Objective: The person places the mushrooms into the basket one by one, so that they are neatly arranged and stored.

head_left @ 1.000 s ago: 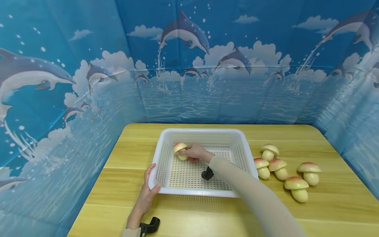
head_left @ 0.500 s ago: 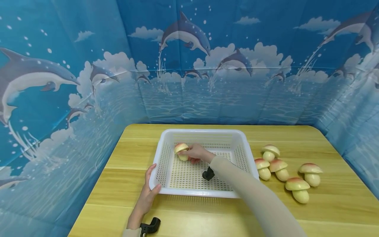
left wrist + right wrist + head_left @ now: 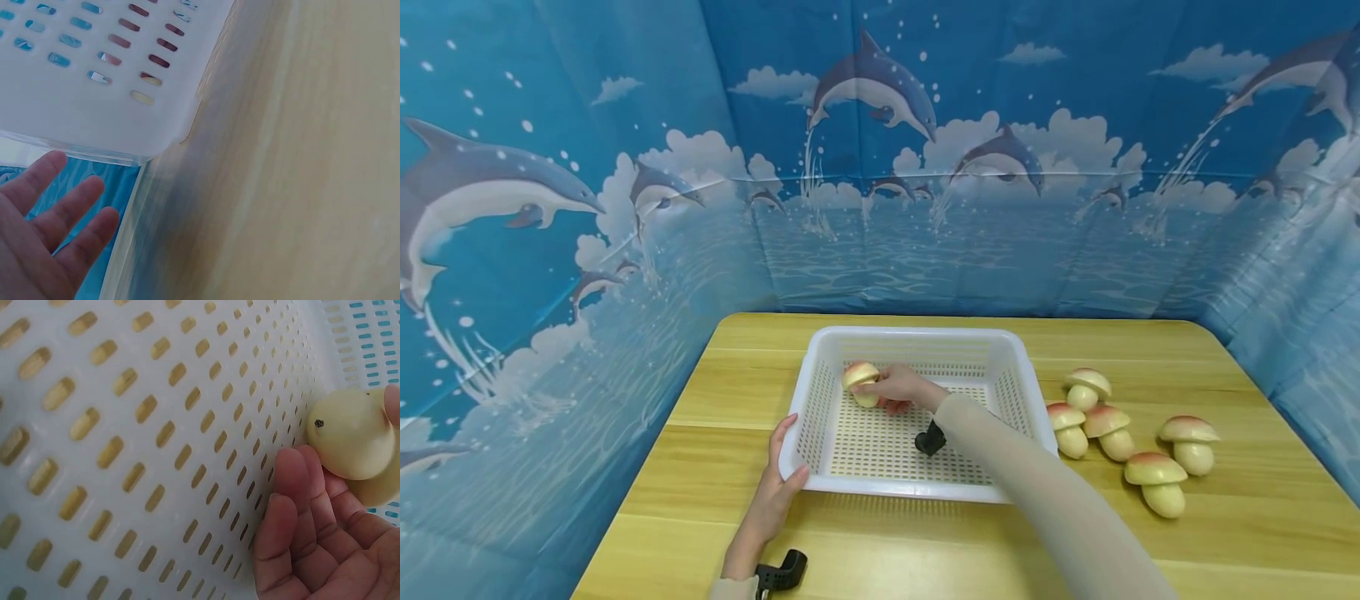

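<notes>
A white plastic basket (image 3: 913, 487) with slotted walls and floor stands on the table. Inside it, towards the back left, my right hand (image 3: 898, 387) holds a toy mushroom (image 3: 861, 373) with a red-and-cream cap. The right wrist view shows the mushroom's pale rounded stem (image 3: 350, 434) close over the slotted floor, with thumb and fingers around it. At the front left corner of the basket, my left hand (image 3: 775, 479) rests on the rim, thumb on the front side. In the left wrist view, its fingers (image 3: 75, 200) are straight and spread beside the rim.
Several more toy mushrooms (image 3: 1153, 479) lie on the wooden table (image 3: 700, 467) right of the basket, one group close by its right wall. A blue dolphin-print curtain (image 3: 880, 233) surrounds the table at the back and sides. Each wrist carries a black camera (image 3: 786, 573).
</notes>
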`<state>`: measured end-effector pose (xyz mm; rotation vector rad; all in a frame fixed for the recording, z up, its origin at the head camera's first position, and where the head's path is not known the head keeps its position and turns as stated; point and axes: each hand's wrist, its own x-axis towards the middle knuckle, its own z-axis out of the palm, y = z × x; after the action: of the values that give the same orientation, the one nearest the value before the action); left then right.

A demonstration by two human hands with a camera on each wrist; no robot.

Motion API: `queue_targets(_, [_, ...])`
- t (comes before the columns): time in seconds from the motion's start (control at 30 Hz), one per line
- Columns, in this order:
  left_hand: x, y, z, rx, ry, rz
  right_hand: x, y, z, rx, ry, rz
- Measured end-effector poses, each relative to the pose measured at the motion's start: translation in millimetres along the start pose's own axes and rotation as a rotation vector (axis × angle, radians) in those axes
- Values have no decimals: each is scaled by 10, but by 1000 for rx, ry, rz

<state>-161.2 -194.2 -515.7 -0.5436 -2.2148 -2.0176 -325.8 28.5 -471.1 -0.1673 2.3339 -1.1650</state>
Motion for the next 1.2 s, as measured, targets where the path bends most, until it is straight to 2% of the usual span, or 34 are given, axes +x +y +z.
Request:
queue_targets(0.27, [-10, -1, 1, 9, 2, 9, -53, -10, -39, 12, -75, -31])
queue_targets(0.57, [-24, -1, 4, 2, 4, 13, -65, 11, -45, -49, -76, -54])
queue_targets(1.2, [-17, -24, 0, -15, -7, 16, -208, -1, -192, -148, -163, -68])
